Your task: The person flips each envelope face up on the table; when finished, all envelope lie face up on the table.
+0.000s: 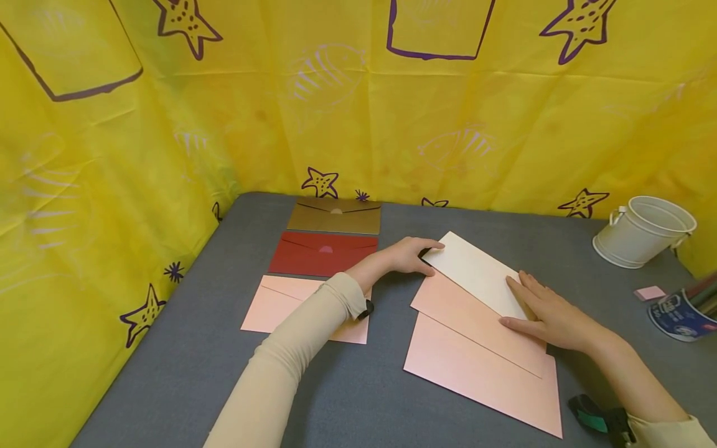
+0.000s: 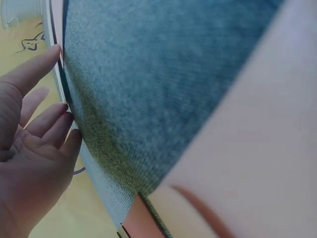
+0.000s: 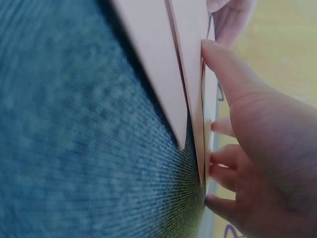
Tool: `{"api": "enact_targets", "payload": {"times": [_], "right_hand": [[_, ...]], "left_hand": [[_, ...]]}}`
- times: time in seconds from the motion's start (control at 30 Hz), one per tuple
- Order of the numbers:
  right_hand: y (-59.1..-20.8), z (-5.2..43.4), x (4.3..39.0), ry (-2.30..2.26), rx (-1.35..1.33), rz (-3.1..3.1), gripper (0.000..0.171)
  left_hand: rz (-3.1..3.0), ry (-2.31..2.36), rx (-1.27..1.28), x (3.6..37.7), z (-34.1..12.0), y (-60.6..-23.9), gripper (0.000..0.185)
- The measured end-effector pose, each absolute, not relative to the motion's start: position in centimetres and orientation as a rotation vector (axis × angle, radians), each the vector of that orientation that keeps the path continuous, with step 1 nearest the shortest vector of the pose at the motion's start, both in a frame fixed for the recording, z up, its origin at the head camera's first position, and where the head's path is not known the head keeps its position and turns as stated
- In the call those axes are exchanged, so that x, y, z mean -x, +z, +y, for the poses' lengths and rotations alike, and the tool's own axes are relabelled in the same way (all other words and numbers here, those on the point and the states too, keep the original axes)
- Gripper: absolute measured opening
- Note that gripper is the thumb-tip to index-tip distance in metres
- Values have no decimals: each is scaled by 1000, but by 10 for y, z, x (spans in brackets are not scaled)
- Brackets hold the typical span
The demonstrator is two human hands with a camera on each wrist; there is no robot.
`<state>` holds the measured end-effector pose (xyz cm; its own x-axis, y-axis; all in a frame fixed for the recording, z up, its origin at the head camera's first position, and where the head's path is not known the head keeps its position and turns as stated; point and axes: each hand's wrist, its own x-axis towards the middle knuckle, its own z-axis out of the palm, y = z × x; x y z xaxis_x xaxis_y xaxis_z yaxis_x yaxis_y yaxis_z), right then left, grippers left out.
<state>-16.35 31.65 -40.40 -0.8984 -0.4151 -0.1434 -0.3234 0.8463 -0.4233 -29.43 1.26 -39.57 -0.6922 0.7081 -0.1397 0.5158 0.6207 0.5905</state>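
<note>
A cream envelope (image 1: 476, 274) lies askew on top of two overlapping pink envelopes (image 1: 476, 320) on the grey table (image 1: 347, 398). My left hand (image 1: 428, 258) reaches across, and its fingertips and thumb touch the cream envelope's left corner, with the fingers fairly straight (image 2: 47, 124). My right hand (image 1: 523, 303) lies flat on the cream envelope's right end and on the pink envelope beneath. In the right wrist view its fingers (image 3: 223, 163) press against the stacked envelope edges (image 3: 195, 84).
A gold envelope (image 1: 334, 216), a red envelope (image 1: 322, 254) and another pink envelope (image 1: 277, 305) lie in a column at the left. At the right stand a white bucket (image 1: 644, 230), a blue tin (image 1: 680, 314) and a pink eraser (image 1: 650, 292). Yellow cloth (image 1: 112, 155) walls the table.
</note>
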Motion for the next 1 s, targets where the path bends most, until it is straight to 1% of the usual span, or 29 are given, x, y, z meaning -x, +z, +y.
{"api": "enact_targets", "payload": {"times": [0.3, 0.43, 0.77, 0.9, 1.0], "right_hand": [[-405, 317, 163, -599, 554, 2795, 95], [-405, 317, 163, -605, 554, 2798, 95], [-406, 316, 163, -607, 565, 2831, 98], [-406, 316, 163, -546, 573, 2881, 98], [-402, 318, 162, -547, 559, 2915, 94]], "left_hand": [[2508, 853, -1009, 293, 15, -395, 63], [2558, 851, -1055, 294, 17, -396, 57], [2606, 937, -1167, 293, 16, -398, 36], [2580, 1003, -1209, 292, 12, -398, 32], [2574, 1023, -1225, 291, 9, -397, 30]]}}
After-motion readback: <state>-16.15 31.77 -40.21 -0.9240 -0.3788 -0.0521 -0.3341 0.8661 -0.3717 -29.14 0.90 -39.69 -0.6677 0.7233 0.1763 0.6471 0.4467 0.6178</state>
